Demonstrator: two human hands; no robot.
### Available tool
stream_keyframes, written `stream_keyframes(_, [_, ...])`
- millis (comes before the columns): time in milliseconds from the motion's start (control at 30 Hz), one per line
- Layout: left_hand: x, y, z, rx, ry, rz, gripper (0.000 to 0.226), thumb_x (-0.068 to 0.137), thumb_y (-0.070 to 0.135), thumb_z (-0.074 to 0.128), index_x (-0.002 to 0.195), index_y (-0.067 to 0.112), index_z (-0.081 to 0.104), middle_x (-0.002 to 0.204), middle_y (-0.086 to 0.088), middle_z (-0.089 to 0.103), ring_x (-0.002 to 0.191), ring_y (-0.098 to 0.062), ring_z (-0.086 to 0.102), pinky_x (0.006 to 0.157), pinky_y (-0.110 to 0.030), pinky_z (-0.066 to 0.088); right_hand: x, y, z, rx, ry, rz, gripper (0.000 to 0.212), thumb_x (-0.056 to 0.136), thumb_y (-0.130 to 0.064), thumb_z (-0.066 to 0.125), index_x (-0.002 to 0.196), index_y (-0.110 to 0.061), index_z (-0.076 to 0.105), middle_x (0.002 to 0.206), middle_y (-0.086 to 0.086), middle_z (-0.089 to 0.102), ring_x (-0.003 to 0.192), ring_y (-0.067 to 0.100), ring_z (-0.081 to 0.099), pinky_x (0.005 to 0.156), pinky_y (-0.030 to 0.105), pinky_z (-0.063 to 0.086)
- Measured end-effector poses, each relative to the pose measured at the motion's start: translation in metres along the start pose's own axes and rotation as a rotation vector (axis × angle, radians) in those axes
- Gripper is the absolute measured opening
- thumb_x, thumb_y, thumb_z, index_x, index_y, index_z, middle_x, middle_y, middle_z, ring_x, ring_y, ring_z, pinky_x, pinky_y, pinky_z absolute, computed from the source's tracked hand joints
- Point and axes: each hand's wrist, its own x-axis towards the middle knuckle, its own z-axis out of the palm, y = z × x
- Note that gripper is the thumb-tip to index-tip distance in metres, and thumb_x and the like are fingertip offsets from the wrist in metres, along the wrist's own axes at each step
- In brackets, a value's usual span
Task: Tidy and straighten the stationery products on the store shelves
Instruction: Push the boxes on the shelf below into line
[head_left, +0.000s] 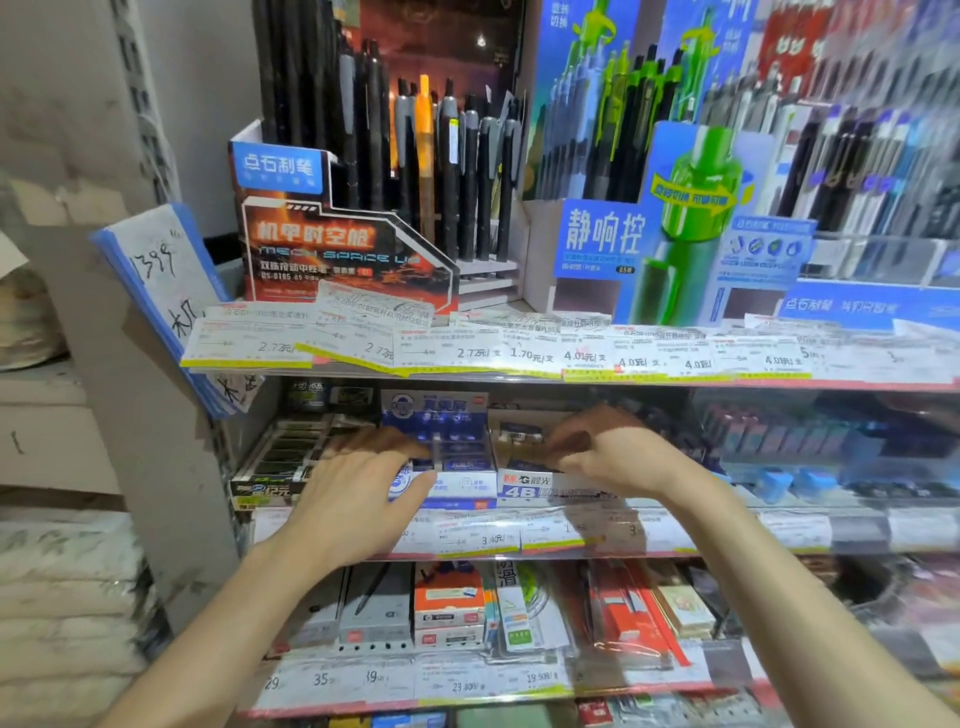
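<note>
Glossy printed cardboard pen display (343, 244); paper price labels (467, 353) behind shiny plastic

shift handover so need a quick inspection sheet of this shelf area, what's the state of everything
surface: three tiered metal shelves with price-label strips, several top labels overlapping and crooked
job's things: blue-and-white eraser display box, white 4B eraser box, green-black box on middle shelf
clutter: handwritten paper sign hanging tilted at left
grippers: left hand rests flat on blue-and-white box front; right hand reaches into 4B box, grip unclear
cables: nothing seen
surroundings: upright pen displays above, boxed stationery below
</note>
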Motion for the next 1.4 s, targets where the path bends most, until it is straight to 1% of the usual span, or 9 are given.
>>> stream_keyframes(100, [0.0,-0.002,0.001,-0.002,-0.022,-0.004,0.04,0.095,0.058,0.042,0.122,0.036,0.062,0.124,0.011,0.064,0.113,-0.018,0.059,0.089,-0.034,0.043,0.011,-0.006,0.001,0.029,-0.036,-0.026,0.01,0.088,-0.023,0.07,0.094,-0.023,0.078,0.088,-0.009,0.072,0.081,0.011,0.066,0.068,0.018,0.045])
stream_keyframes(300, [-0.002,0.0,0.001,0.019,0.013,0.009,0.038,0.095,0.057,0.044,0.118,0.034,0.065,0.111,0.009,0.069,0.102,-0.019,0.063,0.074,-0.031,0.038,0.024,-0.011,0.008,0.07,-0.075,-0.044,0.01,0.082,-0.022,0.074,0.091,-0.027,0.078,0.081,-0.018,0.067,0.069,-0.009,0.058,0.056,0.003,0.038])
stream_keyframes(400, [-0.001,-0.001,0.001,0.011,-0.007,0.0,0.04,0.095,0.058,0.042,0.121,0.037,0.063,0.119,0.012,0.065,0.108,-0.017,0.061,0.084,-0.032,0.042,0.025,-0.009,0.009,0.116,-0.067,-0.034,0.013,0.081,-0.017,0.074,0.091,-0.024,0.079,0.083,-0.014,0.07,0.072,-0.004,0.062,0.061,0.004,0.039])
stream_keyframes(633, [0.0,-0.002,0.001,0.014,-0.017,-0.001,0.04,0.095,0.059,0.041,0.12,0.037,0.063,0.118,0.013,0.065,0.107,-0.015,0.061,0.083,-0.031,0.041,0.015,-0.005,0.019,0.145,0.063,0.004,0.01,0.081,-0.028,0.074,0.089,-0.03,0.079,0.089,-0.016,0.074,0.082,0.004,0.068,0.076,0.02,0.052])
stream_keyframes(767, [0.0,-0.001,0.0,0.017,-0.051,-0.02,0.043,0.095,0.061,0.037,0.124,0.039,0.06,0.122,0.015,0.063,0.11,-0.015,0.06,0.086,-0.033,0.042,0.005,-0.004,0.023,0.131,0.222,-0.056,0.009,0.086,-0.033,0.071,0.093,-0.031,0.075,0.09,-0.015,0.072,0.083,0.005,0.066,0.073,0.017,0.05])
stream_keyframes(900, [0.002,-0.001,-0.003,-0.006,-0.075,-0.01,0.046,0.095,0.061,0.04,0.13,0.036,0.057,0.126,0.011,0.062,0.117,-0.018,0.055,0.093,-0.035,0.04,0.009,-0.019,0.027,0.194,0.289,-0.139,0.011,0.087,-0.038,0.072,0.094,-0.031,0.075,0.089,-0.015,0.073,0.081,0.003,0.066,0.075,0.025,0.054])
stream_keyframes(1033, [0.002,-0.006,-0.009,0.026,-0.083,0.0,0.052,0.092,0.064,0.042,0.131,0.033,0.056,0.129,0.008,0.059,0.124,-0.019,0.047,0.101,-0.037,0.038,0.028,-0.042,0.032,0.175,0.213,-0.203,0.013,0.088,-0.042,0.07,0.095,-0.032,0.075,0.092,-0.016,0.073,0.082,0.001,0.065,0.074,0.023,0.052])
stream_keyframes(1200, [0.003,-0.011,-0.01,0.048,-0.11,0.001,0.051,0.091,0.067,0.037,0.122,0.034,0.059,0.124,0.008,0.06,0.121,-0.018,0.046,0.098,-0.036,0.04,0.049,-0.061,0.044,0.11,0.099,-0.192,0.012,0.09,-0.036,0.065,0.095,-0.029,0.074,0.095,-0.014,0.072,0.084,0.008,0.065,0.077,0.029,0.053])
stream_keyframes(1400, [0.003,-0.014,-0.007,0.044,-0.09,0.01,0.052,0.089,0.068,0.036,0.122,0.033,0.058,0.125,0.007,0.057,0.121,-0.019,0.045,0.098,-0.037,0.04,0.051,-0.055,0.045,0.056,0.042,-0.176,0.016,0.092,-0.036,0.063,0.099,-0.03,0.076,0.095,-0.014,0.072,0.079,0.004,0.061,0.06,0.009,0.037])
